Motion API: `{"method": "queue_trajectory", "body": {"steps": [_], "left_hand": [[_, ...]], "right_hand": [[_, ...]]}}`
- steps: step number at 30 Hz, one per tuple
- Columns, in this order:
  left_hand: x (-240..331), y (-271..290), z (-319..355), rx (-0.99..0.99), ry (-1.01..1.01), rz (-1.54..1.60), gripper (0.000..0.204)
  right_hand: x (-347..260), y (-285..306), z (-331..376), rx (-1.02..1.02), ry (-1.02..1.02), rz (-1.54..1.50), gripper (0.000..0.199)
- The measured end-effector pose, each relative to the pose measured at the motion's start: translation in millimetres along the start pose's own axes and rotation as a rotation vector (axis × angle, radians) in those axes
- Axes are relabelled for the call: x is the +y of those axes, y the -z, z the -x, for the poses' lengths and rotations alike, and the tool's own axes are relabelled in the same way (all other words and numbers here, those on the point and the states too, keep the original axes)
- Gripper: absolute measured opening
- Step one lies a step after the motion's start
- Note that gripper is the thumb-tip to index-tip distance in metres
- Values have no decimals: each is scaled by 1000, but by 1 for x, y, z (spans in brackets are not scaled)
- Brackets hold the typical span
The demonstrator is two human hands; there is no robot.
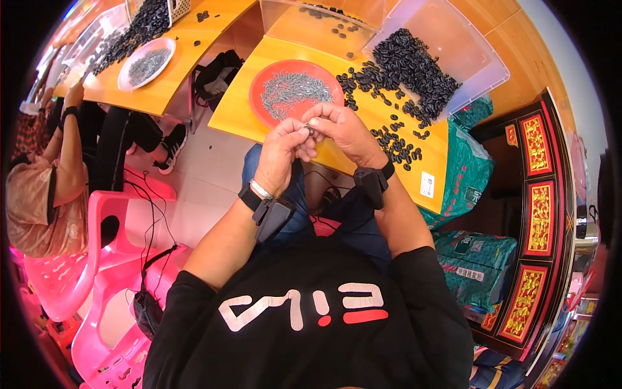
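Observation:
My left hand (283, 148) and my right hand (343, 131) meet above the table's near edge, fingertips pinched together. Between them sits a small dark part (310, 131), mostly covered by the fingers, perhaps one of the black oval pieces. Just beyond my hands a red plastic dish (256, 111) holds many thin silver metal pins (293, 89). A spread of loose black oval pieces (396, 144) lies on the tabletop to the right of my right hand.
A clear plastic bin (483, 71) lies tipped at the back right, black pieces spilling out. Green woven sacks (463, 172) stand beyond the table's right edge. At the left, a person (55, 194) sits by another table with a pink dish (123, 79). Pink chairs (97, 240) stand nearby.

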State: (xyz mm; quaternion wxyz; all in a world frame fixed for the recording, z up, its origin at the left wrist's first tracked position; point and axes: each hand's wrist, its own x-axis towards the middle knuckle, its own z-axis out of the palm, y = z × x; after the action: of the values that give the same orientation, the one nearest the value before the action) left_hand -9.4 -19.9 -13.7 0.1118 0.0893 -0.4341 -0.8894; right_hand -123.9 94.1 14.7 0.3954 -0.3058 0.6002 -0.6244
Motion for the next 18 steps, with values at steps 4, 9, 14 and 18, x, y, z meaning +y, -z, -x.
{"method": "queue_trajectory", "body": {"steps": [4,9,14,18], "left_hand": [[-1,-1,0,39,-9,-32,9],[-6,-3,3,163,-1,-147,9],[-12,-9,5,131,12,-175,8],[-11,-11,6,127,6,-218,8]], "right_hand": [[4,0,10,109,101,-3,10],[-1,-6,20,210,146,17,9],[-4,-6,26,208,173,34,13],[0,-1,27,250,230,210,15]]}}
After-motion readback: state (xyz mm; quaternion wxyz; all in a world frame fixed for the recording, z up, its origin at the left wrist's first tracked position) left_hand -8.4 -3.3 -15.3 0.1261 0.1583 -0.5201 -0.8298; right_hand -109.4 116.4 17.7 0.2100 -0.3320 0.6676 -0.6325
